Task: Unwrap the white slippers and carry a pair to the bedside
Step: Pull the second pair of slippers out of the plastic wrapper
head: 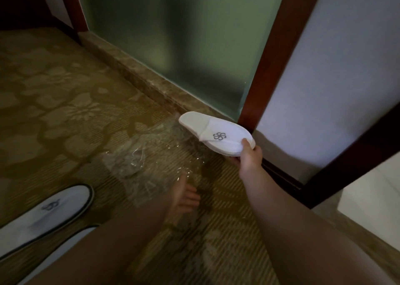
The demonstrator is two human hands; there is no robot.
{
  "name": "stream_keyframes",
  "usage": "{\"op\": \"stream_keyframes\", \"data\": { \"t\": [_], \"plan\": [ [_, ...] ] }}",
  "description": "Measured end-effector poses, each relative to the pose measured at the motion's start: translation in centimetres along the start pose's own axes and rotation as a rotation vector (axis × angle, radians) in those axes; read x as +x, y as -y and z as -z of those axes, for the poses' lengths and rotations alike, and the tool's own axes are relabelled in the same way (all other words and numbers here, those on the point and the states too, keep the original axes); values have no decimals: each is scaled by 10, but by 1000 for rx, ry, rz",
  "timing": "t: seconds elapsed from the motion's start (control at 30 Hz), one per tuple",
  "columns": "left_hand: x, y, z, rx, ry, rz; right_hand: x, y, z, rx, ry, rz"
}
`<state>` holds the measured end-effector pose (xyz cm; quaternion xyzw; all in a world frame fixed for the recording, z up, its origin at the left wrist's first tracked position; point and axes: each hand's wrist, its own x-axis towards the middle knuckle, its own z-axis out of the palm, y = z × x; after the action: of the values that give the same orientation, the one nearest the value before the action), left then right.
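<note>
My right hand (249,157) grips the toe end of a white slipper (216,136) with a grey swirl logo and holds it above the carpet, near the door frame. A second sole seems stacked under it. A clear plastic wrapper (140,161) hangs crumpled just left of and below the slipper. My left hand (187,194) is seen through the film, with its fingers closed on the wrapper's lower edge. Two more white slippers (45,213) with dark trim show at the lower left, partly covered by my left forearm.
The floor is patterned brown carpet (65,111). A marble threshold (138,76) runs under a frosted glass panel (173,35). A dark red wooden frame (266,68) and a pale wall panel (324,79) stand on the right.
</note>
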<state>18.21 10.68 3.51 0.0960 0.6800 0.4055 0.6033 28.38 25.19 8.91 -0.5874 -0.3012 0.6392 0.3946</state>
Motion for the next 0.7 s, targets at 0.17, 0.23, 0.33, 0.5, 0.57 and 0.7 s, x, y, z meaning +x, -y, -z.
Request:
{"op": "stream_keyframes", "data": {
  "t": [0.17,0.23,0.33,0.5,0.57,0.7],
  "plan": [
    [-13,-35,10,-116,-146,-306,-9,6,-5,-16,-29,115],
    [-17,-43,17,-168,-287,-556,-14,8,-10,1,-57,205],
    [-20,-49,34,-133,-512,-867,-21,11,-17,22,-92,340],
    [-23,-51,73,260,-681,-850,-31,10,-35,-78,64,354],
    [-30,-50,86,328,-540,-717,-40,7,-46,-180,166,340],
    [-44,-44,105,274,-230,-399,-64,-2,-70,-385,332,275]
  ]
}}
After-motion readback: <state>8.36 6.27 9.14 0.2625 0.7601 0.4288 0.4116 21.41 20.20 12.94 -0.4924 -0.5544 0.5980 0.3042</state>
